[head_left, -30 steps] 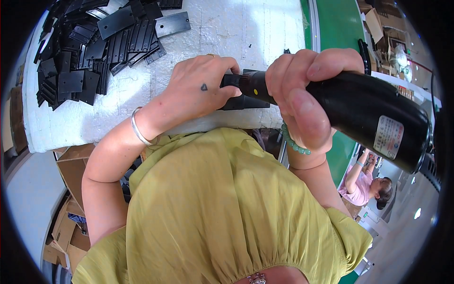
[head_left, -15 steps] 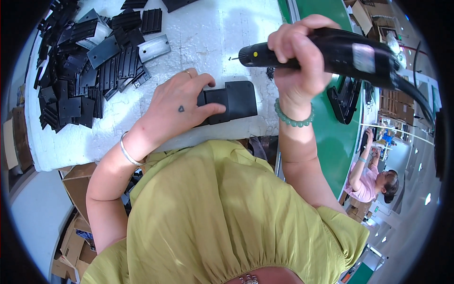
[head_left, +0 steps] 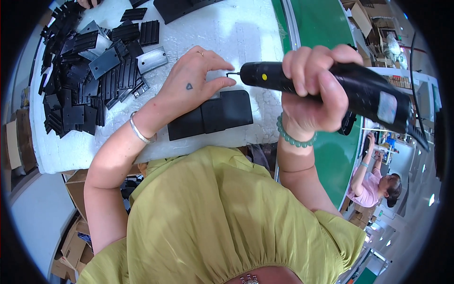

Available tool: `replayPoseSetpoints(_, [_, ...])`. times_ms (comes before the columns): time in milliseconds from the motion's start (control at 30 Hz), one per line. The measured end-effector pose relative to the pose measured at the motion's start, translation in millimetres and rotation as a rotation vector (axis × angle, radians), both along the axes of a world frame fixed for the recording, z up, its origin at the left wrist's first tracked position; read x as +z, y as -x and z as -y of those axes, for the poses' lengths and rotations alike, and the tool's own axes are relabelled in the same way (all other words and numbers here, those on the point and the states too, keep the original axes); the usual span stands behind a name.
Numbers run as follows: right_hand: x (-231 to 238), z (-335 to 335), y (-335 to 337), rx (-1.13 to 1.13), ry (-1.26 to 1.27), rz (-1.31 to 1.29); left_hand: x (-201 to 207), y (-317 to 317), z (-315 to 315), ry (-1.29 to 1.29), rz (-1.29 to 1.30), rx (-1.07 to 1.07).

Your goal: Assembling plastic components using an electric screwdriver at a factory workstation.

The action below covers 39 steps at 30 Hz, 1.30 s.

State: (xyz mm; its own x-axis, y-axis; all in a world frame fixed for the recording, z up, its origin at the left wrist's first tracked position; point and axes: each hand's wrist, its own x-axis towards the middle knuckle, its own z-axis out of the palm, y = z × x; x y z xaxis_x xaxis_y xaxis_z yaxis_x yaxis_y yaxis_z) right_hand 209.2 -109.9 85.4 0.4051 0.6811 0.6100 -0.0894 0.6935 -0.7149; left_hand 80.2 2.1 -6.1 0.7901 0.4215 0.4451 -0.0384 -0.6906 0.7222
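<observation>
My right hand [head_left: 317,90] is wrapped round a black electric screwdriver [head_left: 378,92] held roughly level above the work surface. Its thin bit points left, with a small dark screw [head_left: 229,74] seemingly at the tip. On either side of that tip are the thumb and forefinger of my left hand [head_left: 191,80], held apart with a gap between them. Below, a flat black plastic part [head_left: 227,113] with a stepped seam lies on the white foam-like surface [head_left: 194,146], partly covered by my left hand.
A heap of black ribbed plates [head_left: 113,66] spreads over the left of the surface. A larger black piece [head_left: 182,7] lies at the far edge. At the far left another person's fingers [head_left: 87,4] show. On the right run a green table [head_left: 326,161] and a seated co-worker [head_left: 371,184].
My left hand has lifted off the black part and moved away to the screwdriver's tip. The screwdriver has shifted slightly right and nearer. The black part now lies a little tilted and further left.
</observation>
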Motion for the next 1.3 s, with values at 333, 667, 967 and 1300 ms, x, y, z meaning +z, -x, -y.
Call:
replayPoseSetpoints(333, [25.0,24.6,-0.6,0.159,-0.023,0.173,27.9,6.2,10.8,-0.195,0.118,0.004])
replayPoseSetpoints(667, [28.2,30.4,5.7,0.163,0.049,0.242,30.6,13.6,20.9,-0.384,0.103,0.036])
replayPoseSetpoints(967, [24.0,35.3,22.9,0.097,0.1,0.168,29.2,21.5,30.3,-0.509,0.031,0.071])
replayPoseSetpoints(1300, [21.2,41.5,27.2,0.077,0.122,0.156,32.0,46.5,23.6,0.035,-0.079,0.067])
